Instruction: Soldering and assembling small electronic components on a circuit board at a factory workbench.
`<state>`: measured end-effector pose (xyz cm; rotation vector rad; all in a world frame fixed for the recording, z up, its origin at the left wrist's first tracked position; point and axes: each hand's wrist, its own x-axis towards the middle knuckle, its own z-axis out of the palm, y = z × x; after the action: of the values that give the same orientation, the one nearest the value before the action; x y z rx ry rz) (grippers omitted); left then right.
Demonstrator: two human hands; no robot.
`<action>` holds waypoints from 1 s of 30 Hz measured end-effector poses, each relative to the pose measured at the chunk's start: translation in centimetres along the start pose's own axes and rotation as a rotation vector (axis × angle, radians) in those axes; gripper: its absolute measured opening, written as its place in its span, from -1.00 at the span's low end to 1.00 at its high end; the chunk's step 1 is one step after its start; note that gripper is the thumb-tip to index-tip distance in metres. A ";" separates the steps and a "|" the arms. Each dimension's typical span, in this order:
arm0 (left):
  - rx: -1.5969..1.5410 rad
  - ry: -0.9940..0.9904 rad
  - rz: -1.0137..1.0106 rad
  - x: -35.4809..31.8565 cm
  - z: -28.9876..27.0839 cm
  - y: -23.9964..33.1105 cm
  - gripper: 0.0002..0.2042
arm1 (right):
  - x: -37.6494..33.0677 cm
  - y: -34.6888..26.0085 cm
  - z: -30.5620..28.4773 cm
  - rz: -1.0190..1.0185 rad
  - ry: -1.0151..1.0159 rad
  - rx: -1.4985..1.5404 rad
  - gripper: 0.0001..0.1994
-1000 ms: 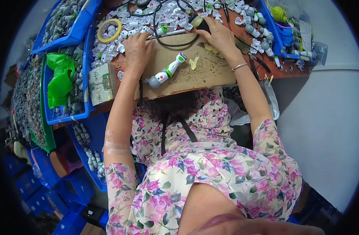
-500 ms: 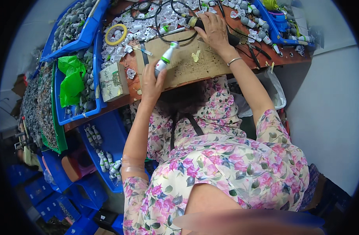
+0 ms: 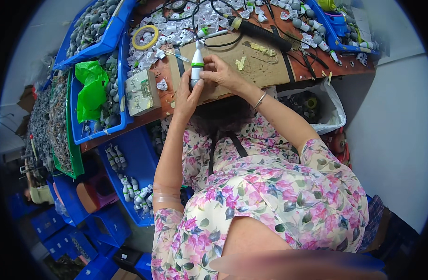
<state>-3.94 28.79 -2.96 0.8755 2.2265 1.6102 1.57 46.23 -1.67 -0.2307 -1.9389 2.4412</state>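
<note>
Upright over the brown cardboard sheet (image 3: 265, 70) is a small white bowling-pin-shaped piece (image 3: 197, 60) with a green band and a grey rounded base. My left hand (image 3: 186, 95) is closed around its lower part, thumb and fingers on either side. My right hand (image 3: 223, 76) pinches the same piece from the right, near the green band, its fingers partly behind it. A black, cylindrical corded tool (image 3: 260, 33) with a yellowish collar lies at the sheet's far edge, apart from both hands.
Loose white plastic parts (image 3: 176, 23) cover the table's far side, with a yellow tape roll (image 3: 145, 37) among them. A small box (image 3: 141, 93) and a blue bin with a green bag (image 3: 90, 86) stand left. More pin-shaped pieces lie in a lower blue bin (image 3: 130, 151). Pliers (image 3: 308, 65) lie right.
My right hand has let go of the black corded tool and come left onto the pin-shaped piece. The piece, tilted before, now stands more upright in my left hand.
</note>
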 end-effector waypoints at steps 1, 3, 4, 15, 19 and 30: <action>0.089 0.000 0.041 0.0 -0.1 -0.4 -0.48 | 0.1 0.1 -0.2 0.016 -0.024 0.009 -0.50; 0.175 0.000 0.081 -0.1 -0.3 -0.5 -0.48 | 0.4 0.3 -0.4 0.034 -0.047 0.016 -0.48; 0.208 -0.017 0.103 -0.1 -0.4 -0.2 -0.47 | 0.6 0.6 -0.5 0.040 -0.062 0.013 -0.46; 0.238 -0.021 0.141 -0.3 -0.4 0.9 -0.42 | 1.5 -0.4 -1.3 -0.015 -0.121 -0.274 -0.42; 0.246 -0.002 0.133 -0.8 -0.4 0.2 -0.42 | 1.7 -0.1 -0.9 -0.021 -0.091 -0.449 -0.42; 0.387 0.057 0.247 0.7 -0.3 -0.9 -0.46 | 1.8 -0.5 -1.2 0.094 -0.085 -0.087 -0.59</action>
<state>-4.93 28.85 -3.59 1.2616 2.6070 1.3261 -0.06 47.74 -1.63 -0.2281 -2.1193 2.4654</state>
